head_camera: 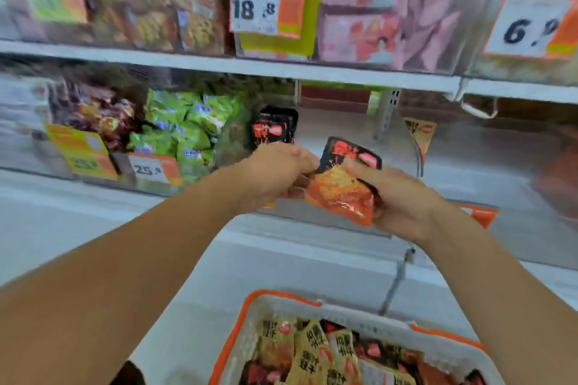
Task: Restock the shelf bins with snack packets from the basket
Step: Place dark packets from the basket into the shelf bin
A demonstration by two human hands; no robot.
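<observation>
two hands, snack packets at the shelf bin

two hands meet at the picture's centre. the left hand (275, 172) curls around a black packet (273, 128); the right hand (397, 200), at 3 o'clock from it, grips a black-and-orange packet (344, 187). at 6 o'clock the orange-rimmed basket (250, 309) holds more packets, below the clear shelf bin (416, 147).

Shop aisle: shelves (281, 70) w/ bins of snack pkts (184, 131), price tags (255, 9), restock basket (250, 322).
</observation>
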